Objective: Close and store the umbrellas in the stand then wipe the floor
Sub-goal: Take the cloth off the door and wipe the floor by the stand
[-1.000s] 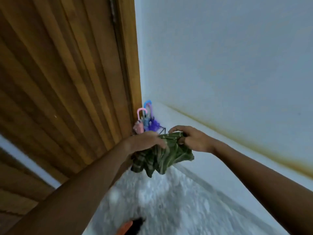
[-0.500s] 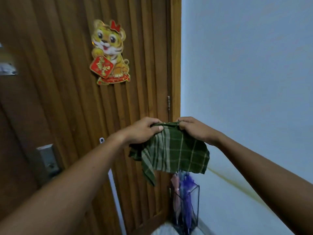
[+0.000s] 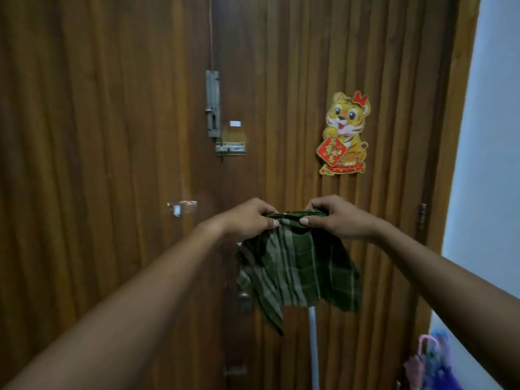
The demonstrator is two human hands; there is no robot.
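Both hands up at chest height in front of the wooden door (image 3: 112, 164). Left hand (image 3: 247, 218) and right hand (image 3: 334, 218) each pinched shut on the top edge of a green plaid cloth (image 3: 298, 271), thumbs on the near side, fingers curled over the back. The cloth hangs dead centre of view, free below the hands, bottom hem ragged and uneven w/ one corner drooping lower at 7 o'clock.

Handling, as a guess: cloth is light, soft, limp, no stiffness at all; not slippery, not fragile. It bunches where pinched. Best hold is where it is now, the two top corners/edge, to keep it spread; for wiping the floor (not in view here) prob. better wadded or folded under one palm.

Umbrellas (image 3: 430, 358) sit low at 5 o'clock by the pale wall (image 3: 489, 164), only curved handles and tops show: pink, blue, purple. Look closed; stand itself can't be made out.

Counts: 1 cloth, 2 hands, approx. 3 umbrella handles (blurred, cropped, so not sure), 1 tiger sticker (image 3: 344, 133) at 1 o'clock, 2 door bolts (image 3: 213, 104) at 11 o'clock.
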